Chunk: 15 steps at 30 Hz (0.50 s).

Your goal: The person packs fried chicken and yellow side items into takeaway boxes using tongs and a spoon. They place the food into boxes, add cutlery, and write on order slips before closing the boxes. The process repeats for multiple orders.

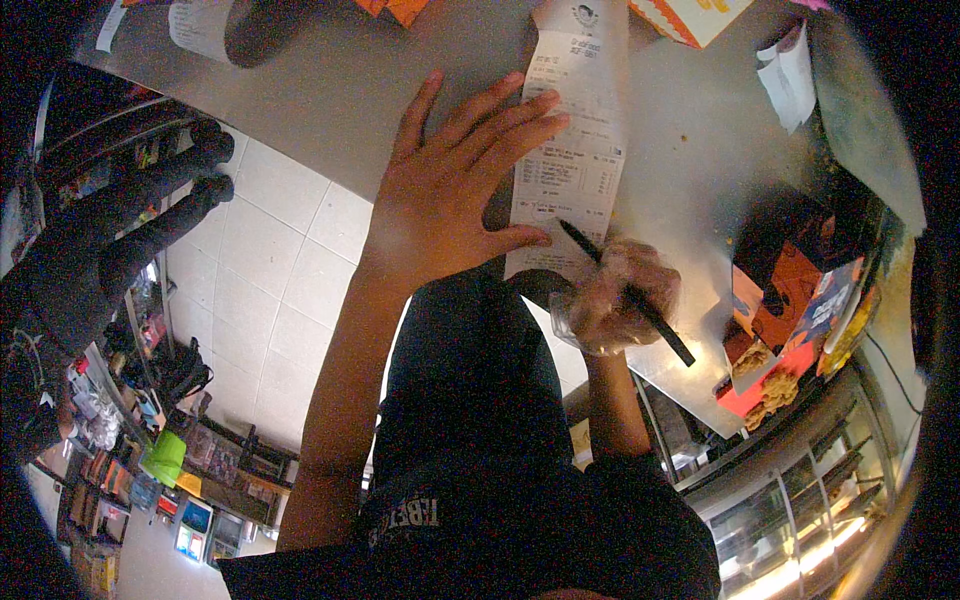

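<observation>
A long printed paper receipt (574, 161) lies on the metal worktop (675, 150), its lower end near the edge in front of me. My left hand (465, 172) is spread over the receipt's left side, fingertips and thumb on the paper, gripping nothing. In my right hand (622, 300), which wears a clear plastic glove, I hold a black pen (656, 322). The pen's tip is over the lower part of the receipt, by the printed lines; whether it touches cannot be told.
Right of my right hand, orange food boxes (795, 300) stand with fried food (776, 394) beside them. A crumpled white paper (787, 79) lies at the far right, a printed box (694, 19) at the top. A person in dark clothes (75, 277) is at the left. A glass-fronted cabinet (795, 517) glows lower right.
</observation>
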{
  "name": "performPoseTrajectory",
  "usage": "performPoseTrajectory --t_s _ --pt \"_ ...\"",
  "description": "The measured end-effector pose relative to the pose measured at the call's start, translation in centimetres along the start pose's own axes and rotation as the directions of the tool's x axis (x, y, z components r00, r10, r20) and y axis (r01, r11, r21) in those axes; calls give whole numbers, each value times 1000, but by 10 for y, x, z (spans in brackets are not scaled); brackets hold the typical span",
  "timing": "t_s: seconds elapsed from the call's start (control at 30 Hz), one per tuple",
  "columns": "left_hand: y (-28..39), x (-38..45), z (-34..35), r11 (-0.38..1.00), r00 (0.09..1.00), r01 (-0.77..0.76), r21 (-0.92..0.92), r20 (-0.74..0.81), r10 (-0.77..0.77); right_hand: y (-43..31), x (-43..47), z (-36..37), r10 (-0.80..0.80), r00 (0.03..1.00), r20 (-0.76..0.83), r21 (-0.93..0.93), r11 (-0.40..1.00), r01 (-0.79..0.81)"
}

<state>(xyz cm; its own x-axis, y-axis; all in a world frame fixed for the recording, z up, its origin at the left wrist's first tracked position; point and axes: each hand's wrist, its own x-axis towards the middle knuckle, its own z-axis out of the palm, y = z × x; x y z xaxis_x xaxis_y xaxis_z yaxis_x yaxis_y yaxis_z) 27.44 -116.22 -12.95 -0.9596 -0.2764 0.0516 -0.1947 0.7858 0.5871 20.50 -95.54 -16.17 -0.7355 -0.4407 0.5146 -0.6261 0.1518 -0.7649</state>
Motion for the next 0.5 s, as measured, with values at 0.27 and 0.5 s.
performPoseTrajectory --t_s 0.27,0.5 --pt "0 0 1 1000 1000 0 -12 4 0 -13 15 0 86 962 258 -140 989 -51" --pt "2 0 1 999 999 -29 36 -37 31 3 9 2 293 950 -106 -178 935 -308"
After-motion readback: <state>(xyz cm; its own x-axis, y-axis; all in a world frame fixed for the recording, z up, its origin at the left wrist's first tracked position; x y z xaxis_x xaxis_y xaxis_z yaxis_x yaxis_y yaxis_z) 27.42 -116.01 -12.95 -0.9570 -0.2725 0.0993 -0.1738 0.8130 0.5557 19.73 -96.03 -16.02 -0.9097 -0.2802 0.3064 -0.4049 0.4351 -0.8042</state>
